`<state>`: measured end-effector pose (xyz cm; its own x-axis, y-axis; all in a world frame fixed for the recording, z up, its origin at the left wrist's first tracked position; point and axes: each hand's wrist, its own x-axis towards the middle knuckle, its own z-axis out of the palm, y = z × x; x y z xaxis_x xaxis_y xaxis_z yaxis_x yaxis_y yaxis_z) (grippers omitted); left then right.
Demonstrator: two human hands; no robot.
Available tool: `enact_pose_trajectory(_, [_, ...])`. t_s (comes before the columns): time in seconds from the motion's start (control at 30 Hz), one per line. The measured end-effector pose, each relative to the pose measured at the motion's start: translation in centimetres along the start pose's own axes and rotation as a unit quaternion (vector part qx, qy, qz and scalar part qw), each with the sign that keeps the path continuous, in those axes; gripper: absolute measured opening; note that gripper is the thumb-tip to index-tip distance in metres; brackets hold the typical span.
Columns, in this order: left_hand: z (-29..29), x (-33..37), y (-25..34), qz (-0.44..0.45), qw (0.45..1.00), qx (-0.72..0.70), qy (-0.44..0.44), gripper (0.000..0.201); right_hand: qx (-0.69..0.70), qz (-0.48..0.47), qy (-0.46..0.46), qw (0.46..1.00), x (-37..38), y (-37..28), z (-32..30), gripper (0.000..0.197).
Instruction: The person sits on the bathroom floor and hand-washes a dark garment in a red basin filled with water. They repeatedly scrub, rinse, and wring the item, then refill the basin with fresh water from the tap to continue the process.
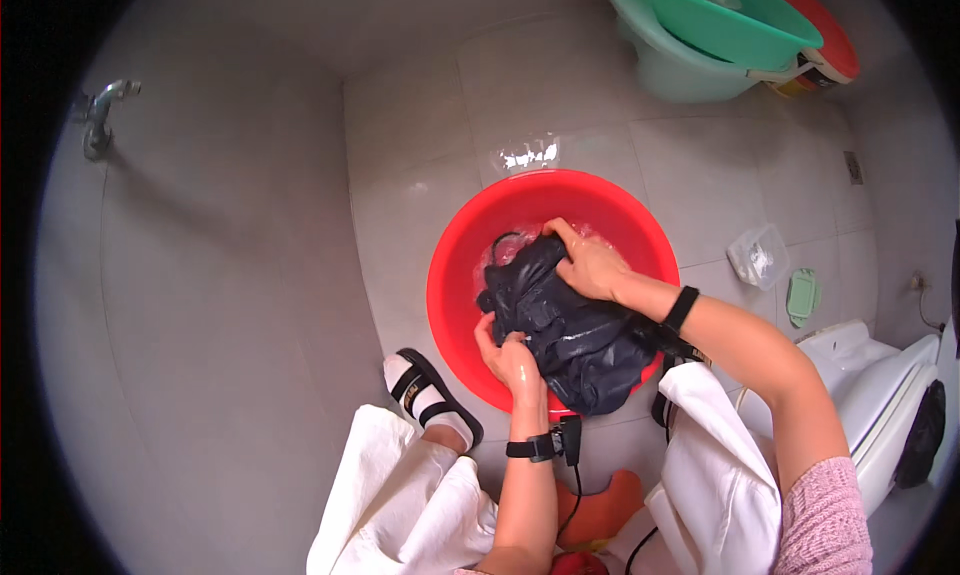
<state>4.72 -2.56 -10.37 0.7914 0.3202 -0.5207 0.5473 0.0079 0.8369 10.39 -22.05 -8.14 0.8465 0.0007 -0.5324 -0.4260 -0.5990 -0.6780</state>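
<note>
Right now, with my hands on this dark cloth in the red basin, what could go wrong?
The dark cloth lies over the near rim of the red basin, so water might drip onto the floor. The black device strapped to your left wrist sits close to the basin, so it might get splashed.
</note>
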Motion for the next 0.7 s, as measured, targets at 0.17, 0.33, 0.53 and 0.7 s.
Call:
enact_pose_trajectory(0.17, [0.3,-1.7,2.3,0.137,0.954,0.265,0.035,0.052,-0.396,-0.041,0.008,0.917,-2.9,-2.2,-0.7,0.060])
enact_pose_trajectory(0.33, [-0.7,3.0,-2.0,0.057,0.875,0.469,-0.105,0.061,-0.418,-0.106,-0.078,0.899,-1.0,-0.2,2.6,0.069])
enact_pose_trajectory(0.53, [1.4,3.1,1.5,0.008,0.864,0.488,-0.123,0.061,-0.498,-0.143,-0.059,0.853,2.6,1.8,3.2,0.073])
enact_pose_trajectory(0.7, [0.6,3.6,3.5,0.037,0.963,0.267,-0.015,0.063,-0.331,-0.121,0.099,0.931,1.8,1.8,1.5,0.082])
